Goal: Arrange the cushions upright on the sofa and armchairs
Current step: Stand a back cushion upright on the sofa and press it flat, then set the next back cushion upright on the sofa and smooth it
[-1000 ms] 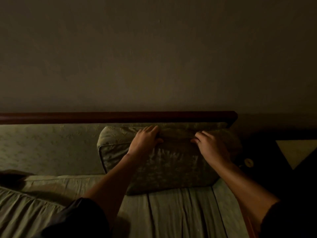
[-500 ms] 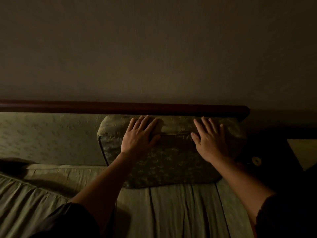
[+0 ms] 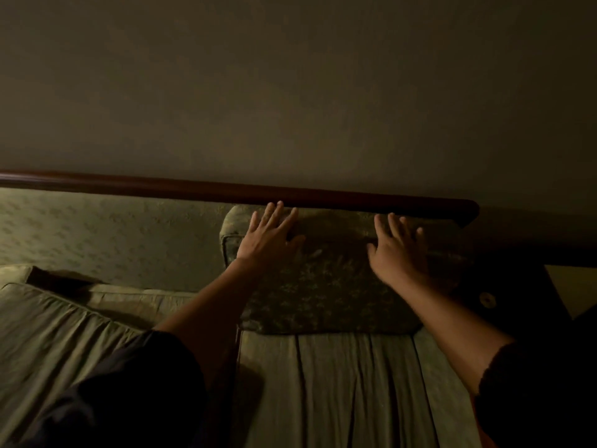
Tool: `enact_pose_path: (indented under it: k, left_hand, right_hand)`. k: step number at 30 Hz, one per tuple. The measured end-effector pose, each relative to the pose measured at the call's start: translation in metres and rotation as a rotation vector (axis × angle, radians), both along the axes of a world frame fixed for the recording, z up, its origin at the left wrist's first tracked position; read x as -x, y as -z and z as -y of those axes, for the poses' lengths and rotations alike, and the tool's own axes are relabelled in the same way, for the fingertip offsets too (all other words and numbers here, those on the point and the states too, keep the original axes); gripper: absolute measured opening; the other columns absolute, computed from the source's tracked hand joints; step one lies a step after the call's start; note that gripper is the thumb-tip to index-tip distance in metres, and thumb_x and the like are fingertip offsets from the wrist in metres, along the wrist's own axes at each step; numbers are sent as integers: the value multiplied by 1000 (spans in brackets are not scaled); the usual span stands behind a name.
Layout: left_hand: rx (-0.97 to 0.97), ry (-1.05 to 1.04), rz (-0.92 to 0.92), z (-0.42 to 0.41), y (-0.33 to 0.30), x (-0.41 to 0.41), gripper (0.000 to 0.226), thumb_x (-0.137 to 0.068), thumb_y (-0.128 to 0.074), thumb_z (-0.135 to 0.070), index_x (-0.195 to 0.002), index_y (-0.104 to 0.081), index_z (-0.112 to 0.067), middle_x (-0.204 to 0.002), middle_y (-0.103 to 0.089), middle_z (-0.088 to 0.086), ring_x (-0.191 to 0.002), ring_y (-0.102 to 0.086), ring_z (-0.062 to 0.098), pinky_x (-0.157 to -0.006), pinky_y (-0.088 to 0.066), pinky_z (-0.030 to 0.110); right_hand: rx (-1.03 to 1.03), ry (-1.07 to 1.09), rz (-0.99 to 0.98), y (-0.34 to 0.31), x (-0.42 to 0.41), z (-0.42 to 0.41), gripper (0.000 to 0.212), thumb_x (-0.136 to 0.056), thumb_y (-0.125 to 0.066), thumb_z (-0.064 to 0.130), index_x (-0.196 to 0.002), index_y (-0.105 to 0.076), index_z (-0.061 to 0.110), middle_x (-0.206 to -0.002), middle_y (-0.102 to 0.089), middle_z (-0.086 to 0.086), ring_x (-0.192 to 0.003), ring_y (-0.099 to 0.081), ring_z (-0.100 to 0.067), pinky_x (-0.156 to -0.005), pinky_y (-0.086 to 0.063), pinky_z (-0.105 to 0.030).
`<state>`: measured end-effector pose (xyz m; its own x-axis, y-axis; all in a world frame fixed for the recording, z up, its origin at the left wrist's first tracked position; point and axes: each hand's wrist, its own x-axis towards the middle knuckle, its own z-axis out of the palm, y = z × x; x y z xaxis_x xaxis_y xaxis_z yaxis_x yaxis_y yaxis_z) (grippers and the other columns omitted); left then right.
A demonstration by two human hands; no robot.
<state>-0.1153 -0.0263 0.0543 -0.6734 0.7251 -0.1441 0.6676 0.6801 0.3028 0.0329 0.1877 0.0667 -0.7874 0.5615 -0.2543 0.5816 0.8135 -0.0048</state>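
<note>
At the far left we see a flat seat cushion [image 3: 48,334] lying on the green sofa [image 3: 355,392], with the patterned backrest [image 3: 113,240] behind it and a dark wooden rail [image 3: 193,189] along the top. Our left hand [image 3: 266,242] lies spread, fingers splayed, against the upper left part of the patterned cushion [image 3: 329,286], which stands upright at the sofa's right end, leaning on the backrest just under the rail. Our right hand [image 3: 397,250] is also flat and spread on the cushion's upper right part. Beyond it sits a dark side table [image 3: 517,302] bearing a small round object [image 3: 487,299], too dim to identify.
</note>
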Motion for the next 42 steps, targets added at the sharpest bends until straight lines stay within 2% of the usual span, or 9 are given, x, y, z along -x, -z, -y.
enact_pose_path:
  k: [5, 9, 13, 17, 20, 24, 28, 35, 42]
  left_hand:
    - [-90, -158, 35, 99, -18, 2, 67, -97, -33, -54, -153, -10, -26, -162, -3, 9, -148, 4, 24, -119, -1, 50]
    - [-114, -304, 46, 191, -27, 5, 67, -96, -34, -55, -153, -13, -27, -162, -9, 8, -149, -3, 25, -118, -6, 50]
    - [-93, -358, 49, 285, -26, 15, 65, -96, -33, -55, -152, -17, -26, -161, -13, 8, -148, -9, 26, -118, -9, 49]
    - [-51, -401, 91, 377, -14, 32, 61, -97, -33, -54, -149, -31, -23, -158, -25, 9, -146, -20, 25, -117, -15, 47]
    - [-24, -408, 115, 442, 1, 45, 55, -96, -37, -50, -141, -44, -19, -150, -40, 9, -137, -38, 27, -113, -28, 44]
    - [29, -329, 107, 510, 24, 62, 49, -96, -39, -49, -133, -51, -20, -142, -51, 5, -127, -49, 25, -106, -35, 43]
    - [119, -235, 118, 535, 47, 80, 50, -96, -39, -48, -136, -48, -20, -144, -49, 4, -130, -46, 24, -109, -32, 42]
    - [202, -64, 118, 517, 103, 113, 52, -96, -38, -50, -140, -43, -23, -148, -44, 2, -135, -41, 20, -112, -31, 41]
    - [335, 59, 96, 508, 168, 163, 60, -94, -40, -55, -144, -39, -22, -152, -38, 2, -141, -31, 21, -118, -21, 45]
  right_hand:
    - [104, -144, -142, -20, 29, 88, 66, -101, -35, 45, -156, -5, 23, -165, 2, -4, -150, 7, -25, -119, 7, -50]
    - [167, -270, -159, -30, 59, 177, 66, -100, -36, 46, -156, -9, 24, -164, -3, -5, -150, 3, -24, -119, 5, -51]
    - [198, -359, -134, -29, 86, 274, 64, -99, -38, 46, -155, -16, 24, -164, -11, -5, -150, -2, -23, -119, 1, -52]
    - [292, -350, -91, -11, 106, 367, 62, -98, -42, 45, -154, -24, 22, -162, -18, -5, -150, -8, -23, -119, -2, -50]
    - [393, -303, -44, 10, 112, 433, 59, -98, -42, 43, -151, -31, 20, -159, -28, -6, -148, -17, -24, -118, -8, -49]
    - [457, -272, 22, 40, 111, 501, 55, -99, -42, 44, -147, -37, 18, -152, -40, -5, -142, -30, -24, -116, -21, -44]
    - [523, -194, 67, 64, 112, 527, 55, -99, -39, 46, -147, -37, 19, -150, -43, -4, -139, -34, -24, -112, -29, -41]
    - [577, 5, 59, 124, 134, 522, 57, -97, -39, 53, -146, -39, 23, -148, -45, -4, -135, -41, -24, -107, -37, -42]
    - [720, 35, 95, 194, 164, 522, 54, -102, -42, 41, -149, -34, 15, -153, -36, -10, -142, -29, -26, -114, -24, -37]
